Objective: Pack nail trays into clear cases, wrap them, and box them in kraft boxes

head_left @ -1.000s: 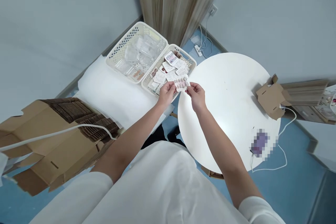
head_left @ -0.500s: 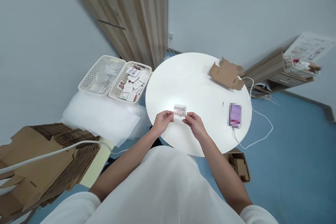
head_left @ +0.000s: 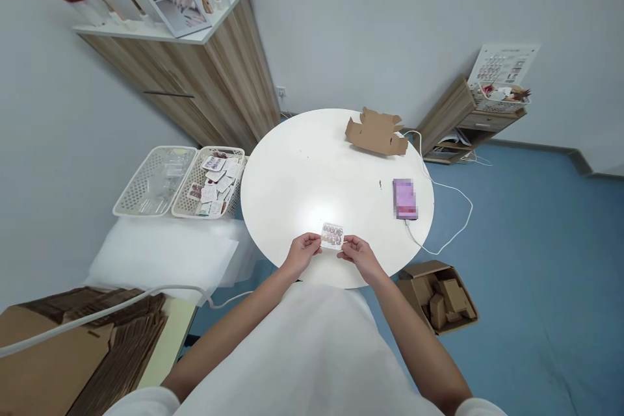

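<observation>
Between my two hands is a small press-on nail set (head_left: 332, 236), a white card with two rows of shiny nails. My left hand (head_left: 304, 253) pinches its left edge between thumb and fingers. At the right edge, my right hand (head_left: 359, 256) pinches it the same way. The set is held up over the near side of the round white table (head_left: 287, 169). On that table, a flattened brown cardboard box (head_left: 377, 132) lies at the far right. A purple device (head_left: 405, 199), blurred out, lies nearer with a white cable plugged in.
To the left stand a white basket of nail cards (head_left: 214, 183) and a basket of clear plastic pieces (head_left: 156, 182). Folded cardboard boxes (head_left: 63, 357) are stacked at the lower left. An open carton (head_left: 439, 296) with small boxes is on the floor at right. A wooden cabinet (head_left: 195, 91) stands behind.
My head view has shifted, so the table appears further left and more of the cabinet top and floor carton shows. Both hands still hold the press-on nail set, now near the table's front edge.
</observation>
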